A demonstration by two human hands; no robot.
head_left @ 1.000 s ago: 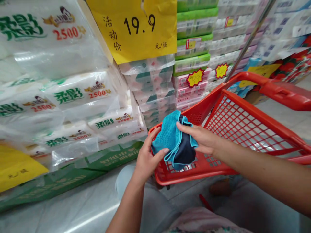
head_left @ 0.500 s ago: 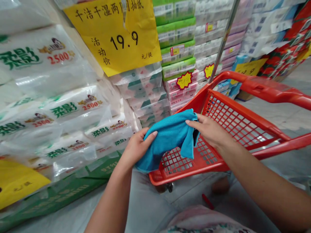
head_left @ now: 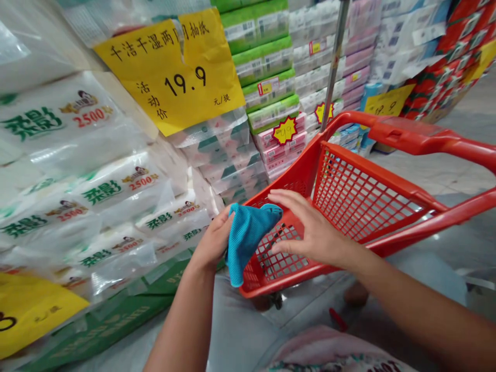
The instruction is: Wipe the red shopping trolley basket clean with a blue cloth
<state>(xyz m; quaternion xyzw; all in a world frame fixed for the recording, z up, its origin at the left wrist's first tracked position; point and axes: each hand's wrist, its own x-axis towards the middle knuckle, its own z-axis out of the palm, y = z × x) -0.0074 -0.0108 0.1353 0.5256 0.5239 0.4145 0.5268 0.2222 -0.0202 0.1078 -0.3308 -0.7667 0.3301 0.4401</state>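
Note:
A blue cloth (head_left: pixel 250 235) is bunched up in my left hand (head_left: pixel 215 237), whose fingers go behind it. One corner of the cloth hangs down and the other end points right. My right hand (head_left: pixel 306 227) is just right of the cloth, thumb and fingers apart, with nothing in it. Below both hands is a red shopping basket trolley (head_left: pixel 372 191) with lattice walls; its inside shows under my right hand. The ends of my left fingers are hidden by the cloth.
White tissue packs (head_left: pixel 116 191) are stacked along the left, with a yellow price sign (head_left: pixel 174 77) above. Green packs (head_left: pixel 259 62) stand behind the trolley. A metal pole (head_left: pixel 335 62) rises at its far side. Grey floor tiles (head_left: pixel 461 165) lie at right.
My right hand has let go of the cloth's right end and opened. The cloth, earlier stretched between both hands, is now gathered at my left hand. The view has shifted slightly.

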